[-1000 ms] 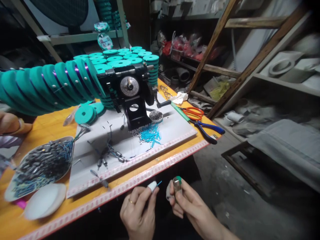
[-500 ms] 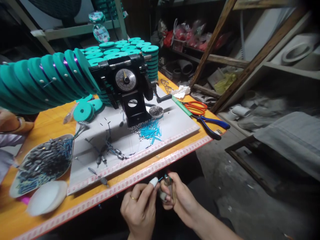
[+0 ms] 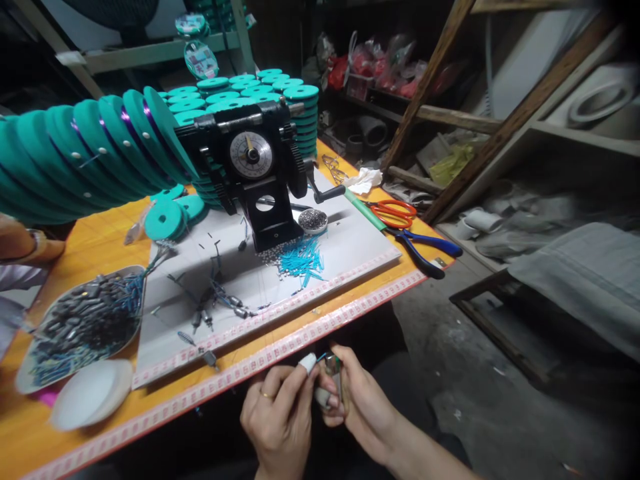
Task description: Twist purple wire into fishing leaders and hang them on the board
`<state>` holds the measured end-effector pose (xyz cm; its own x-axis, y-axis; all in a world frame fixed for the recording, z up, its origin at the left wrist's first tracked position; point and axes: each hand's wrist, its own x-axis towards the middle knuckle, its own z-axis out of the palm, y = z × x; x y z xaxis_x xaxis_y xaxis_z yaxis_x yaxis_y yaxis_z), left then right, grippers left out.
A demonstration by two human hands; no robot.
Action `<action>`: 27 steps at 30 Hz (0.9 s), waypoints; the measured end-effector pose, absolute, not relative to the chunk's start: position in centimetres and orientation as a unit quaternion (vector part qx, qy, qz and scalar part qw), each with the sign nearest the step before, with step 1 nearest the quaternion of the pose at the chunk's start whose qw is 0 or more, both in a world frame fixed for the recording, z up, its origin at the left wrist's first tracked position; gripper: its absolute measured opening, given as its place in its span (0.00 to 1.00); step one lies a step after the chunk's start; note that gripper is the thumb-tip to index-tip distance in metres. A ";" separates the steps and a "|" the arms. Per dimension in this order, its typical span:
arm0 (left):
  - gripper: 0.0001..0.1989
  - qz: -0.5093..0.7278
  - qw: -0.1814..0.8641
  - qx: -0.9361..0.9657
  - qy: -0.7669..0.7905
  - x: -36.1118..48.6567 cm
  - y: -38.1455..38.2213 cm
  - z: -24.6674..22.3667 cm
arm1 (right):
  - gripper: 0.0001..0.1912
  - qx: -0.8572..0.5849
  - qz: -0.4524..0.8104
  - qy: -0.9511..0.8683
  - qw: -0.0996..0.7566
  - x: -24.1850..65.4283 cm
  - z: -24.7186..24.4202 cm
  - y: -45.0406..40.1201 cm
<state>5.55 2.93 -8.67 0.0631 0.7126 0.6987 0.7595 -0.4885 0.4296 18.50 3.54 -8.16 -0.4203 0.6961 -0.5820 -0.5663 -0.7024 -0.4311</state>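
My left hand (image 3: 280,407), with a ring and white tape on a fingertip, is closed in a pinch below the table edge. From its fingertips sticks a thin blue piece (image 3: 321,357). My right hand (image 3: 357,390) is closed around a small tool with a metal head (image 3: 332,364); the fingers hide most of it, so its kind does not show. The tip of the blue piece lies close to this metal head; whether they touch, I cannot tell. Above my hands, on a white board (image 3: 350,247), lie blue tubes (image 3: 303,257), tiny metal beads and several grey sinkers (image 3: 205,313).
A black cranked winder (image 3: 265,213) carries a row of teal foam spools (image 3: 120,153). Pliers (image 3: 423,250) and orange-handled scissors (image 3: 395,213) lie at right. A tray of sinkers (image 3: 90,327) and white lids (image 3: 93,395) sit left, near another person's arm (image 3: 30,243).
My right hand has shifted slightly left and its tool has turned a little, with its metal head nearer the left fingertips. The left hand stays almost still. The view moved slightly.
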 end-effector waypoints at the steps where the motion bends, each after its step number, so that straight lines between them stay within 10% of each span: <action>1: 0.08 -0.465 0.023 -0.727 -0.505 5.6 2.9 -8.6 | 0.28 -0.382 0.839 -0.085 0.378 18.6 -8.1 3.5; 8: 0.08 -0.504 -0.032 -0.697 -0.509 5.9 2.4 -7.6 | 0.33 -0.362 0.768 -0.236 0.473 20.9 -5.1 3.1; 27: 0.07 -0.448 0.049 -0.737 -0.503 4.9 3.0 -8.8 | 0.24 -0.394 0.837 -0.112 0.364 18.6 -8.4 3.9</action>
